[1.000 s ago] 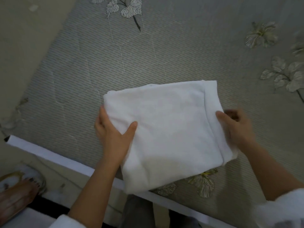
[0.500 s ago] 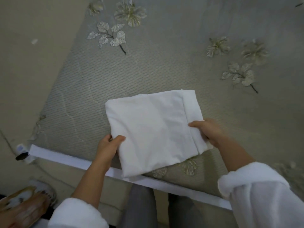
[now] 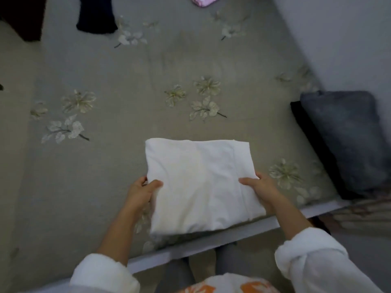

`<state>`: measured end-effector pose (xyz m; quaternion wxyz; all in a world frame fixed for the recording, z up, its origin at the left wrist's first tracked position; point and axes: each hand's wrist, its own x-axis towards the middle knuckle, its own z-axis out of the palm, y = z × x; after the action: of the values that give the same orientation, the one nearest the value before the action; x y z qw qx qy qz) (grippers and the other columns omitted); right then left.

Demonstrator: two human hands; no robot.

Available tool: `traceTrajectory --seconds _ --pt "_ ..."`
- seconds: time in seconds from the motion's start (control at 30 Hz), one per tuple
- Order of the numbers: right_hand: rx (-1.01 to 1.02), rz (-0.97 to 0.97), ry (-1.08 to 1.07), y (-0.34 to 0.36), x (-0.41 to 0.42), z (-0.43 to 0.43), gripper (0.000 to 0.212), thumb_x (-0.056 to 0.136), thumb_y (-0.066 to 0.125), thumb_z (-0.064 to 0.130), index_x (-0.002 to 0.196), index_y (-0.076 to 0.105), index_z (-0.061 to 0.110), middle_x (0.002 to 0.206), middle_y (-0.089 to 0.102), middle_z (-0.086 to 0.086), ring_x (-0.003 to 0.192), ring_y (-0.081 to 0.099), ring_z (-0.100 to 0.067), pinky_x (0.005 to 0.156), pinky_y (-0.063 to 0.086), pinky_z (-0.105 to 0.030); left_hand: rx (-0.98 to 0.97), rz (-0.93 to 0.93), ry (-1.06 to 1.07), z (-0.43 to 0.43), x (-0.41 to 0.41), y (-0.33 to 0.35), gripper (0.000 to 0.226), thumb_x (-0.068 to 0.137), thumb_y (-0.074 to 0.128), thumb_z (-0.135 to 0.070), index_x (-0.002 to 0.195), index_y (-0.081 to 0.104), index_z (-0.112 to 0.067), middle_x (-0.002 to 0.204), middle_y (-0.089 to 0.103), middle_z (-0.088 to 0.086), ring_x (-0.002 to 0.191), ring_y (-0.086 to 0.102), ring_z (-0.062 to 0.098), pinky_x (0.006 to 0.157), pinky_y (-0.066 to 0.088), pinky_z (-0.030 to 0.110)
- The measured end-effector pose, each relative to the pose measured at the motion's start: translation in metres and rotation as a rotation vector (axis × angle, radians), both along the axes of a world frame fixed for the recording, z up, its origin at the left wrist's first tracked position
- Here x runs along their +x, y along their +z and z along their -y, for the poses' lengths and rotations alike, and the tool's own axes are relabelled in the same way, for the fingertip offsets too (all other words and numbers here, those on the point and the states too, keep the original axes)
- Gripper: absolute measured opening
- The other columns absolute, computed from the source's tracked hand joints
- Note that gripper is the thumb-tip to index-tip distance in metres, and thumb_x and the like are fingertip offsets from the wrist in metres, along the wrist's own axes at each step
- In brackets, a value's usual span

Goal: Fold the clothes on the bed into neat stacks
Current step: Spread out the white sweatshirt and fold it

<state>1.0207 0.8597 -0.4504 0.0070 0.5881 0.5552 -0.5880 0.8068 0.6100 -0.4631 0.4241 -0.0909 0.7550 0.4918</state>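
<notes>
Left hand (image 3: 140, 192): thumb on top, fingers tucked out of sight beneath, clamped on the left edge of the folded white cloth (image 3: 201, 182). Right hand (image 3: 262, 189): same grip on the right edge. Cloth: folded rectangle, at the near edge of the bed (image 3: 118, 157); whether it rests or is lifted is unclear. Far side: dark clothes (image 3: 96, 14) and a pink item (image 3: 203, 0), cut off by the frame. Right: grey folded stack (image 3: 347, 142) over something black.
</notes>
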Motion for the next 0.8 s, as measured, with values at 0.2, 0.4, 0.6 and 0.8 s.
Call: traceTrajectory --seconds 0.2,0.4,0.6,0.8 --pt "0.025 -0.117 -0.215 0.032 0.084 -0.075 0.024 0.075 0.079 0.018 0.096 0.067 0.020 0.095 0.071 0.002 0.086 0.068 -0.023 0.070 0.055 -0.037 0.095 -0.080 -0.241 -0.127 0.033 0.041 0.026 0.084 0.067 -0.011 0.109 0.060 -0.016 0.108 0.066 0.008 0.090 0.064 0.022 0.082 0.050 0.036" --pt "0.035 -0.156 -0.280 0.044 0.172 -0.181 0.025 0.077 0.078 0.021 0.100 0.068 0.019 0.095 0.073 0.001 0.087 0.069 -0.024 0.074 0.055 -0.039 0.095 -0.125 -0.376 -0.265 0.103 0.060 0.033 0.085 0.067 -0.013 0.117 0.060 -0.008 0.112 0.066 0.011 0.098 0.064 0.027 0.087 0.051 0.041" --pt "0.126 -0.147 -0.384 0.065 0.255 -0.287 0.014 0.077 0.077 0.020 0.087 0.068 0.025 0.083 0.071 0.012 0.073 0.066 -0.009 0.056 0.046 -0.024 0.119 -0.116 -0.501 -0.406 0.178 0.080 0.027 0.086 0.065 -0.011 0.112 0.060 -0.010 0.108 0.066 0.012 0.098 0.064 0.029 0.089 0.051 0.043" --pt "0.141 -0.179 -0.519 0.073 0.303 -0.349 0.015 0.079 0.075 0.021 0.091 0.067 0.024 0.096 0.071 0.001 0.089 0.066 -0.024 0.082 0.053 -0.041 0.093 -0.197 -0.681 -0.521 0.213 0.095 0.017 0.084 0.060 -0.010 0.101 0.063 -0.008 0.096 0.067 0.010 0.084 0.063 0.024 0.073 0.050 0.034"
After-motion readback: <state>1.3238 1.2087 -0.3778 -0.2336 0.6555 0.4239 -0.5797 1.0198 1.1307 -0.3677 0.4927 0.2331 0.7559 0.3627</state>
